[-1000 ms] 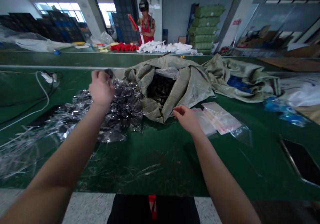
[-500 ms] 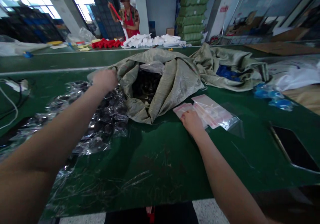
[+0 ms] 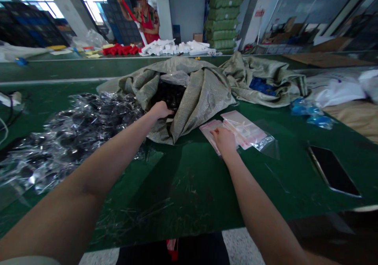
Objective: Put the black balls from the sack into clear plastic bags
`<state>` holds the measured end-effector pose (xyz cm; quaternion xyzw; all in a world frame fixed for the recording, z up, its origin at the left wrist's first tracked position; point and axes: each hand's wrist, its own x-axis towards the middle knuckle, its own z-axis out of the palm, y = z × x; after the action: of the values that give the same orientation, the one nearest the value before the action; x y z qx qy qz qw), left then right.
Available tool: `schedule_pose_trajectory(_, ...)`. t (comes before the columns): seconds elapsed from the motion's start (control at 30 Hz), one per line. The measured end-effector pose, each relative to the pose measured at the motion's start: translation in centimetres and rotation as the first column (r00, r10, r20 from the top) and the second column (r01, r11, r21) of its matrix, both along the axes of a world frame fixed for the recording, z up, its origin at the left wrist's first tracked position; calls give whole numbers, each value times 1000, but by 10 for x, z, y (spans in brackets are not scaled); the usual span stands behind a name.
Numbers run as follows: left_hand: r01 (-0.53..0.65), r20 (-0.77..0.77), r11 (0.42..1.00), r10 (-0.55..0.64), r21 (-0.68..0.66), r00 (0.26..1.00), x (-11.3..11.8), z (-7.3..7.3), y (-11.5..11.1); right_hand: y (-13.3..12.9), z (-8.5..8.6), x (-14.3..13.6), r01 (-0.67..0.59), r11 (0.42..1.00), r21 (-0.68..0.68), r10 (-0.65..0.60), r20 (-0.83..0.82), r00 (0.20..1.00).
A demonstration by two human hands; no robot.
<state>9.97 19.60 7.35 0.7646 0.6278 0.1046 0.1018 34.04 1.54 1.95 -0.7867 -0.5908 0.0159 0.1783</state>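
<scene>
My left hand (image 3: 161,110) reaches into the mouth of a grey-green woven sack (image 3: 203,95) full of dark, glossy round pieces (image 3: 171,93). Its fingertips are partly hidden at the opening, so their grip does not show. My right hand (image 3: 224,139) has its fingers pinched together on the clear plastic bags (image 3: 210,128) with pink edges, which lie in a stack right of the sack. To the left of the sack is a big heap of dark pieces wrapped in clear plastic (image 3: 73,131).
A phone (image 3: 333,169) lies on the green table (image 3: 189,194) at the right. A second sack (image 3: 277,78) holds blue pieces, with blue wrapped pieces (image 3: 320,121) beside it. Across the table, a co-worker (image 3: 147,21) handles a red-and-white item behind white pieces (image 3: 177,47).
My left hand has moved right, from above the wrapped heap to the sack's mouth. The right hand stays at the plastic bags, its fingers now drawn up in a pinch.
</scene>
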Motion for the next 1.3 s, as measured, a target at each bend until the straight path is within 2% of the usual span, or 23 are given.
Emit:
schedule_pose_trajectory(0.07, -19, -8, 978, 21, 208, 1000, -7, 16, -24, -1, 3, 5, 6, 993, 117, -3, -26, 1000)
schedule_pose_trajectory(0.1, 50, 18, 955, -57, 291, 998, -11, 22, -41, -2, 5, 7, 4, 982, 191, 5, -46, 999)
schedule_pose_trajectory(0.13, 179, 38, 938, -199, 298, 979, -14, 25, -59, -3, 8, 9, -7, 963, 269, 27, -72, 997)
schedule_pose_trajectory(0.2, 441, 57, 880, -457, 177, 888, -18, 18, -97, -6, 15, 10, -48, 907, 419, 123, -155, 980)
schedule_pose_trajectory(0.23, 535, 44, 840, -540, 85, 841, -19, 9, -115, -8, 19, 9, -72, 876, 476, 197, -217, 956)
schedule_pose_trajectory(0.27, 581, 20, 814, -582, 14, 813, -20, -1, -129, -9, 22, 7, -97, 850, 517, 285, -297, 912)
schedule_pose_trajectory(0.33, 590, -8, 807, -590, -35, 807, -22, -21, -146, -12, 29, -1, -151, 825, 544, 456, -486, 746)
schedule_pose_trajectory(0.4, 577, 10, 815, -577, -48, 817, -24, -32, -149, -14, 33, -10, -218, 826, 520, 546, -641, 539)
schedule_pose_trajectory(0.43, 560, 40, 827, -559, -40, 828, -26, -31, -147, -14, 34, -15, -255, 827, 502, 560, -689, 460)
schedule_pose_trajectory(0.5, 506, 168, 862, -499, -5, 850, -31, -21, -141, -15, 37, -22, -321, 825, 466, 563, -732, 383)
schedule_pose_trajectory(0.57, 436, 370, 900, -413, 23, 832, -34, -4, -136, -14, 39, -27, -379, 817, 434, 565, -735, 375)
schedule_pose_trajectory(0.67, 453, 587, 891, -360, -13, 725, -34, 19, -132, -9, 47, -33, -463, 806, 369, 566, -708, 422)
schedule_pose_trajectory(0.73, 508, 605, 860, -380, -47, 700, -32, 26, -130, -5, 55, -40, -521, 792, 320, 582, -655, 482)
schedule_pose_trajectory(0.8, 513, 585, 857, -392, -48, 710, -31, 27, -126, 1, 63, -47, -523, 794, 309, 600, -536, 594)
schedule_pose_trajectory(0.9, 384, 588, 922, -332, 40, 737, -31, 24, -118, 9, 74, -60, -395, 819, 417, 526, -266, 808)
schedule_pose_trajectory(0.97, 271, 600, 957, -278, 104, 750, -32, 23, -113, 13, 79, -71, -312, 822, 476, 444, -193, 875)
schedule_pose_trajectory(1.0, 222, 594, 966, -257, 133, 762, -33, 23, -112, 15, 81, -76, -296, 831, 471, 431, -210, 878)
schedule_pose_trajectory(1.07, 143, 540, 967, -237, 210, 808, -33, 23, -112, 20, 82, -89, -295, 856, 425, 451, -334, 828)
schedule_pose_trajectory(1.13, 99, 436, 948, -231, 303, 870, -32, 24, -116, 26, 80, -101, -320, 869, 377, 485, -523, 701)
schedule_pose_trajectory(1.23, 128, 261, 916, -239, 380, 935, -28, 25, -123, 38, 72, -113, -315, 877, 363, 476, -748, 462)
schedule_pose_trajectory(1.3, 177, 220, 910, -272, 374, 937, -28, 27, -126, 45, 66, -115, -270, 883, 383, 464, -793, 395)
